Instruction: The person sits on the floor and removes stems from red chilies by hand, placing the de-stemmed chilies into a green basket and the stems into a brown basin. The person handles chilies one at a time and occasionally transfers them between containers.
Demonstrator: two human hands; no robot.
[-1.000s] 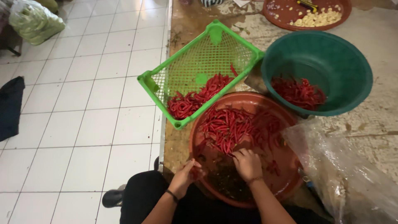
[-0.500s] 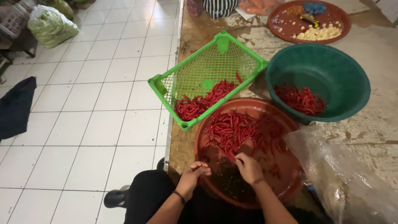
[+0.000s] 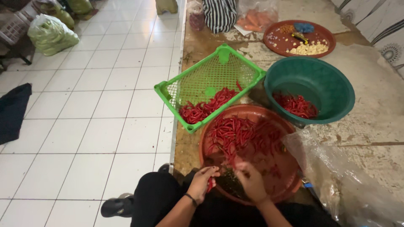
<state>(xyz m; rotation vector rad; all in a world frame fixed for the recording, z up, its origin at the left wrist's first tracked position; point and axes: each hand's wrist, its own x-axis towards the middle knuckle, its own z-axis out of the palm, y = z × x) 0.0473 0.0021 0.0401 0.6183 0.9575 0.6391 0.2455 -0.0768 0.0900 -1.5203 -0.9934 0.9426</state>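
Presently, a red chili [image 3: 209, 185] is pinched in the closed grip of the left hand [image 3: 203, 182] at the near rim of the brown basin [image 3: 290, 185]. Chilies in that basin are touched by the right hand [image 3: 251, 180], its grip curled but unclear. Beyond the basin sit a green basket [image 3: 210, 82] and a green tub [image 3: 332, 84]

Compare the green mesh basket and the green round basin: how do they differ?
The green mesh basket is rectangular, bright green and perforated; the green round basin is circular, darker teal-green and solid-walled. The basket sits tilted, one edge propped on the brown tray; the basin stands level. The basket's chillies pile at its low corner, while the basin's lie in the bottom. Both hold red chillies.
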